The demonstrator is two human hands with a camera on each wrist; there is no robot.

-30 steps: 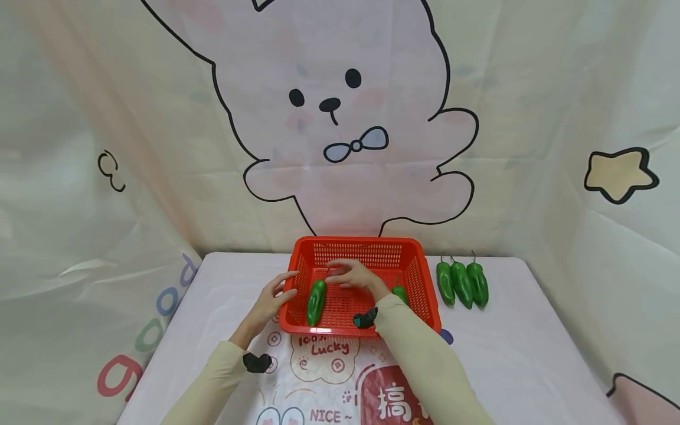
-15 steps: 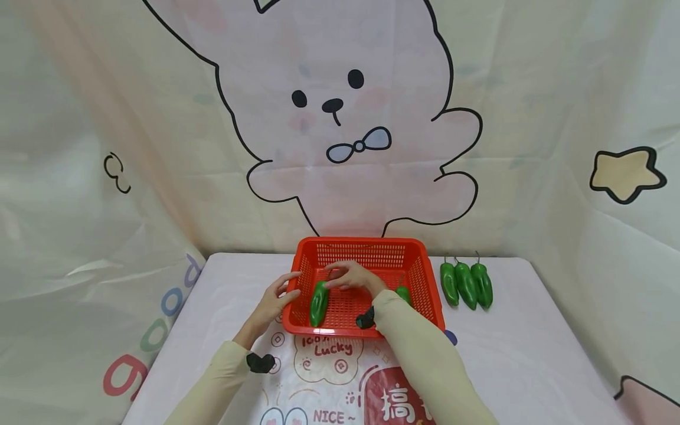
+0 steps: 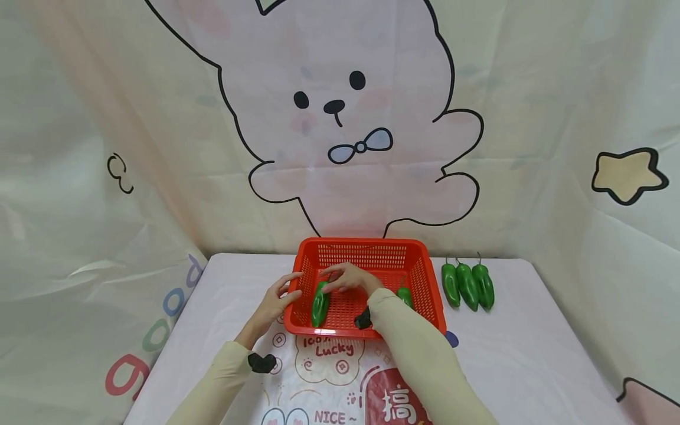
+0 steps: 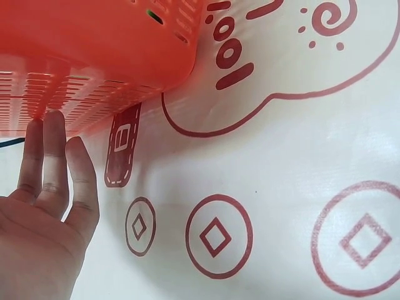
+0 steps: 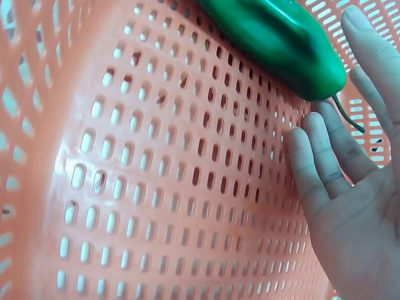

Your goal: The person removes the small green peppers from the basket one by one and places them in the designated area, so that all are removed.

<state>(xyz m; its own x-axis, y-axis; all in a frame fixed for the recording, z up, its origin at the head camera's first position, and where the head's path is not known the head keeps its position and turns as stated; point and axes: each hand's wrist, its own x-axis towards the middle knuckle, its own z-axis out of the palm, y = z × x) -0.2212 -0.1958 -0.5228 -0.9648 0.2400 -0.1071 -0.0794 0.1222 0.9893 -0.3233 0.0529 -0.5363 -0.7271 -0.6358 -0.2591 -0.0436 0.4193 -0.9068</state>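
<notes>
A red perforated plastic basket [image 3: 340, 333] stands on the table. Inside it, at the left, lies a green chili pepper [image 3: 320, 308] with its stem toward the back. My right hand [image 3: 352, 277] reaches into the basket over the stem end of this pepper. In the right wrist view the fingers of the right hand [image 5: 350, 194] lie loosely extended beside the stem, not closed round it. My left hand [image 3: 273, 302] is at the basket's left side, and in the left wrist view its straight fingers [image 4: 55, 144] meet the outer wall. A second green pepper [image 3: 404, 297] lies at the basket's right, partly hidden by the right sleeve.
Three green peppers [image 3: 468, 287] lie side by side on the white tablecloth [image 3: 526, 342], right of the basket. A printed cloth backdrop [image 3: 340, 195] rises close behind the table, with more cloth along both sides.
My right hand has shifted a little left, closer over the stem end of the left pepper. The left hand stays at the basket's side. The whole head view has drifted slightly.
</notes>
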